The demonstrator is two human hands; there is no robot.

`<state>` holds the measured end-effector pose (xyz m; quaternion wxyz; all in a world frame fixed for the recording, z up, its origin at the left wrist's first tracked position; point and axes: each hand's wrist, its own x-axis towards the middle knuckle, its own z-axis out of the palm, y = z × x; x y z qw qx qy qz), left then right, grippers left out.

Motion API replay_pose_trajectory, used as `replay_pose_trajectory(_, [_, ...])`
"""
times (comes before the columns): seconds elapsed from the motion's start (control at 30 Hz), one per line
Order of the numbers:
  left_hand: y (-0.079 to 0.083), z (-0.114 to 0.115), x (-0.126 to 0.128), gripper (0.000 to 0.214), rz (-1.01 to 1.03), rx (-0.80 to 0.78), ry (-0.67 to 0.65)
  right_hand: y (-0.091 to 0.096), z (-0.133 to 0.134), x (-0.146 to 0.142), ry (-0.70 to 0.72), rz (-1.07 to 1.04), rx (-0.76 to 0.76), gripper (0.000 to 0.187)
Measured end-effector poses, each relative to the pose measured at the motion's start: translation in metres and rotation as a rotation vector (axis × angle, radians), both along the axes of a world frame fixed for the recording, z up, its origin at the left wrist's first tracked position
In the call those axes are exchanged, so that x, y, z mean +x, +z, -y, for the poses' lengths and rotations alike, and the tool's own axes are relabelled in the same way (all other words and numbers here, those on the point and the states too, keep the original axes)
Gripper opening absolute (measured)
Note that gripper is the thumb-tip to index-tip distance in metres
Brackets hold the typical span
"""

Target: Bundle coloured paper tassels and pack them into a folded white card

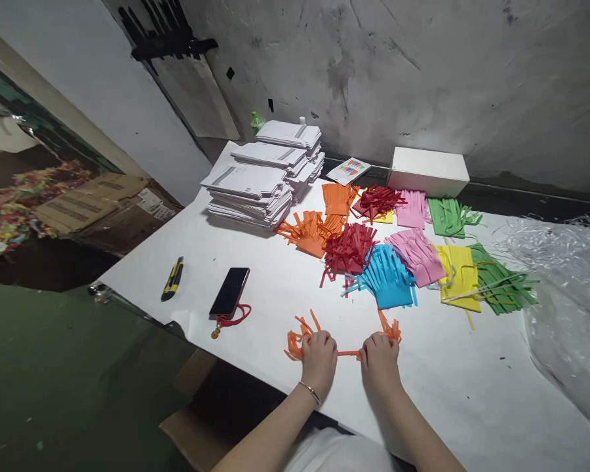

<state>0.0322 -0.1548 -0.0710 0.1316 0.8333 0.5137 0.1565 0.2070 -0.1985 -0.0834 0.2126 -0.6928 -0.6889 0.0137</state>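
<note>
White table (275,282), hands (319,359) curled, gripping orange fringe (348,353) (perhaps paper)

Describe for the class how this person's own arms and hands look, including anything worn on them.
The left hand and right hand are both ungloved. A slim, silver-coloured bangle circles the left wrist; none shows on the right. No sleeve shows on the left forearm or right forearm.

Scuffed grey wall (511,85) behind, pale wall (93,78) at left, green floor (78,380), white table (280,275)
</note>
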Motion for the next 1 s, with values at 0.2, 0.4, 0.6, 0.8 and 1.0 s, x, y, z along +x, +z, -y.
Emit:
replay_pose_trajectory(0.2, [-0.008,0.003,-0.014,0.022,0.007,-0.039,-0.289,-0.002,0.000,-0.002,0.252,-0.010,0.033,0.021])
replay_pose_trajectory(0.4, [-0.006,-0.020,-0.001,0.021,0.091,-0.234,-0.296,-0.004,0.000,-0.011,0.277,-0.027,0.082,0.012])
replay_pose_trajectory(0.6, [0.027,-0.020,0.003,0.020,0.338,-0.581,-0.046,0.020,-0.006,-0.010,0.312,-0.051,0.238,0.026])
replay_pose_trajectory(0.8, [0.060,-0.015,0.010,0.048,0.619,-0.907,0.025,0.085,-0.001,0.002,0.345,-0.124,0.306,0.015])
replay_pose_trajectory(1.0, [0.090,-0.018,0.037,0.052,0.800,-0.968,-0.023,0.110,0.012,0.003,0.035,-0.559,0.195,0.015])
